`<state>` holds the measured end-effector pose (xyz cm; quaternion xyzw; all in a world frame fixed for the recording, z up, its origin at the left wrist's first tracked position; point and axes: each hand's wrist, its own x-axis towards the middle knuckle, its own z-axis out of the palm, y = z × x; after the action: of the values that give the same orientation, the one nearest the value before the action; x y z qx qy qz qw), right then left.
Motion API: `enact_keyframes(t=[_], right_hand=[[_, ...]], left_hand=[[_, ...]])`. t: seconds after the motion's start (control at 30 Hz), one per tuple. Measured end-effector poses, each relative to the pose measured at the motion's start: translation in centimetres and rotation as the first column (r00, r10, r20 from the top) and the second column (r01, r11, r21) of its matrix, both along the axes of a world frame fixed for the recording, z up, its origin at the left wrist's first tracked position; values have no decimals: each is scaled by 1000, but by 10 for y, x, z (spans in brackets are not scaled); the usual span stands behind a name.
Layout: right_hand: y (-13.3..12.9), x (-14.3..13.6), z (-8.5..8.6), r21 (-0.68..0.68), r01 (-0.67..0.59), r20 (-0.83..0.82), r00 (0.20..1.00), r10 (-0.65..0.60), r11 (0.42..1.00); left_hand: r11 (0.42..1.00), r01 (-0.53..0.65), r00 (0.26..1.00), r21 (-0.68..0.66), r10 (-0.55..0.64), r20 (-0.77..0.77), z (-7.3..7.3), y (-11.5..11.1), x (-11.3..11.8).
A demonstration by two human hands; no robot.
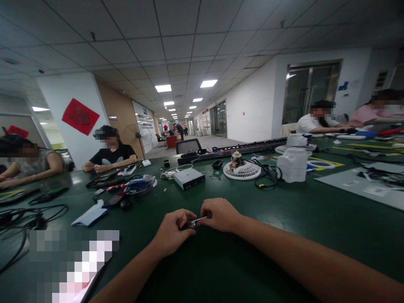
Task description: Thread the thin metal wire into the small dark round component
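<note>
Over the near middle of the green table, my left hand point(174, 231) is closed around a small silver and dark part point(191, 224), its kind too small to make out. A thin metal rod point(201, 219) runs from that part toward my right hand point(221, 214), whose fingers pinch the rod's dark end. My fingers cover much of both pieces. Beyond my hands lies a flat silver-grey box point(189, 179) that looks like an optical disc drive. Farther right rests a round white fan grille point(242, 171) with a motor point(236, 159) on it.
A white plastic housing point(292, 166) and black cable point(268, 176) are at the right. On the left lie a blue-white cloth point(90, 213), tools, a bundle of blue material point(140, 185) and coiled black cables point(31, 219). People sit working at the table's far left and right.
</note>
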<state>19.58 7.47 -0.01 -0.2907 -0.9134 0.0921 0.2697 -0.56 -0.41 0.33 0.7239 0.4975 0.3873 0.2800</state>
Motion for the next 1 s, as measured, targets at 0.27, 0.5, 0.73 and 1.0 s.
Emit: enact_keyframes(t=[0.27, 0.5, 0.73, 1.0], right_hand=[[2, -5, 2, -587, -4, 12, 1000, 13, 810], [12, 13, 10, -319, -15, 17, 1000, 22, 948], [8, 21, 17, 74, -158, 310, 942, 128, 985], [-1, 16, 23, 219, -52, 309, 951, -18, 974]], left_hand=[[998, 35, 999, -54, -32, 43, 1, -2, 4], [993, -113, 992, 41, 115, -44, 0, 6, 2], [986, -148, 984, 71, 154, -84, 2, 3, 0], [978, -192, 977, 84, 199, -82, 1, 3, 4]])
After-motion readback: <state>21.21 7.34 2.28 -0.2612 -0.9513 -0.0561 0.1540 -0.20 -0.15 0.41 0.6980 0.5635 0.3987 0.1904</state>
